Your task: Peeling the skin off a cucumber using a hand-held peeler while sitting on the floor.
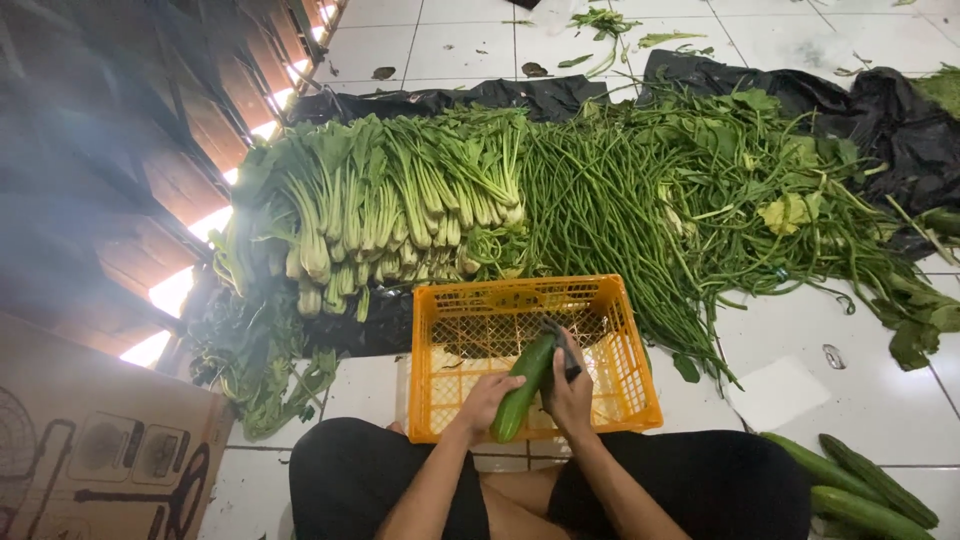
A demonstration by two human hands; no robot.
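Observation:
A green cucumber [525, 385] is held tilted over the orange plastic crate [625, 340]. My left hand [485, 400] grips its lower end. My right hand [572, 392] is closed around a dark-handled knife or peeler [560, 345] laid against the cucumber's upper part. Both hands are above the crate's near side, just beyond my knees in black trousers.
Beyond the crate, on black plastic sheeting [900, 120], lie bundled leafy greens [380, 210], a heap of long beans [600, 210] and loose leafy stems [760, 170]. More cucumbers [860, 485] lie on the white tiles at my right. A cardboard box [100, 450] stands at left.

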